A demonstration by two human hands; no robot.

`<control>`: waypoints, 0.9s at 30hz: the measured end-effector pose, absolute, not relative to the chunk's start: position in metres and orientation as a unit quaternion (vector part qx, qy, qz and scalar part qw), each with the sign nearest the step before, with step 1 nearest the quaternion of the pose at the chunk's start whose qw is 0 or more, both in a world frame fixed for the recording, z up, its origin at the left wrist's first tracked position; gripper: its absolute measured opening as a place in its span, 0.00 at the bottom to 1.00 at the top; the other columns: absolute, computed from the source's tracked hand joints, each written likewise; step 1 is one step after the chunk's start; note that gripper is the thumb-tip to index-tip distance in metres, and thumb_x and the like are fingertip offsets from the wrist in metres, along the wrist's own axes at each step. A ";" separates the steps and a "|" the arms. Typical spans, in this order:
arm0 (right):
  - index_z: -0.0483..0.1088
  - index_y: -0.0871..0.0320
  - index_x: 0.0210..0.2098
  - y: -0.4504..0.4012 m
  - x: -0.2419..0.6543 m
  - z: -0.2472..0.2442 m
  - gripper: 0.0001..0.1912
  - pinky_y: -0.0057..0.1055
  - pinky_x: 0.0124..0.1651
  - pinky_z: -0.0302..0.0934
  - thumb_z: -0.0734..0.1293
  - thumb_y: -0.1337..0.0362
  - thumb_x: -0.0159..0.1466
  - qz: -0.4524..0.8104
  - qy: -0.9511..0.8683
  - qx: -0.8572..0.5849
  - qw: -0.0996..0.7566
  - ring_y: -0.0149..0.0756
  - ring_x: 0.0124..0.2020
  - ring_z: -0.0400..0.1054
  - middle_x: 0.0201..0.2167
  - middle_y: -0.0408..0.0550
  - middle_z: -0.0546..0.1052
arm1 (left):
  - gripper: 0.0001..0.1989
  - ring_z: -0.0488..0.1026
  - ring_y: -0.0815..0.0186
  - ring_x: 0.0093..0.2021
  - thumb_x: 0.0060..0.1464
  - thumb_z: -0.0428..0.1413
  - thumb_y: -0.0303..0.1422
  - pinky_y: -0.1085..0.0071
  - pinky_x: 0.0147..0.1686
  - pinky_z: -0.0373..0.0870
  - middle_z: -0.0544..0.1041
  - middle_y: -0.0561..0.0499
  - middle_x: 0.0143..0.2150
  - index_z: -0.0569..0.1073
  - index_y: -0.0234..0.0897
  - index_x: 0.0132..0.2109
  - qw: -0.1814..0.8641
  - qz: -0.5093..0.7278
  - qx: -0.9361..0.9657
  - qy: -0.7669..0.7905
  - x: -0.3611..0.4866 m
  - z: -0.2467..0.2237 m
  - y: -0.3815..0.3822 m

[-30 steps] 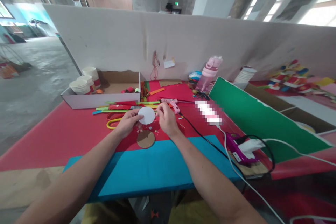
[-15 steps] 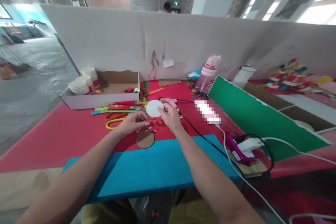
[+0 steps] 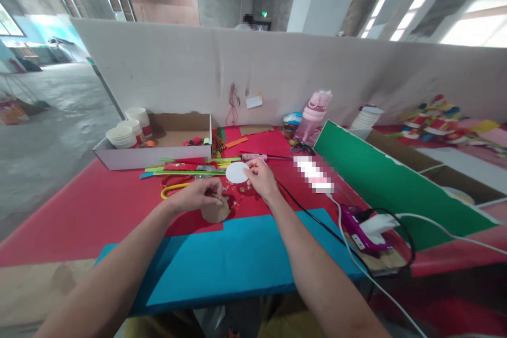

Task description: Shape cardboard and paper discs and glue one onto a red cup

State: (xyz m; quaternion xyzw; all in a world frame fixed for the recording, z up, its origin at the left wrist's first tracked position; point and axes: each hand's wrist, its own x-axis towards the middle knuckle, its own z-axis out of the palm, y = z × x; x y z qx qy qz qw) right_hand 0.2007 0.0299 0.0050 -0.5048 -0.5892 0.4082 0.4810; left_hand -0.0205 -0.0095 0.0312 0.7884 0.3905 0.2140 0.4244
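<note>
Between the thumb and fingers of my right hand (image 3: 261,178) is a white paper disc (image 3: 237,172), held up over the red table. My left hand (image 3: 200,194) has its fingertips on the upper edge of a brown cardboard disc (image 3: 216,210), thumb and fingers closed on it. The cardboard disc looks slightly tilted, near the edge of the blue board (image 3: 245,253). Small scraps lie on the red surface between the hands. Just behind my left hand are yellow-handled scissors (image 3: 171,190) and green paper strips (image 3: 158,172).
A white box (image 3: 154,159) with paper cups stands at the back left. Behind the hands lies a pink glue gun (image 3: 255,157). A pink bottle (image 3: 314,116) stands at the back, a green panel (image 3: 388,185) at the right, near a purple power strip (image 3: 364,232) with cables.
My left hand has moved down and taken hold of the cardboard disc's edge, which was lying free. My right hand still holds the white disc, slightly lower in view. The camera view has shifted a little.
</note>
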 end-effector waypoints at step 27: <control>0.72 0.60 0.36 0.011 0.174 0.004 0.14 0.24 0.23 0.55 0.65 0.55 0.60 0.489 -0.649 -0.389 0.434 0.27 0.20 0.59 0.21 0.41 0.69 | 0.17 0.63 0.72 0.25 0.54 0.54 0.47 0.77 0.25 0.61 0.67 0.55 0.25 0.70 0.35 0.32 0.479 0.506 0.574 0.430 -0.006 0.013 -0.003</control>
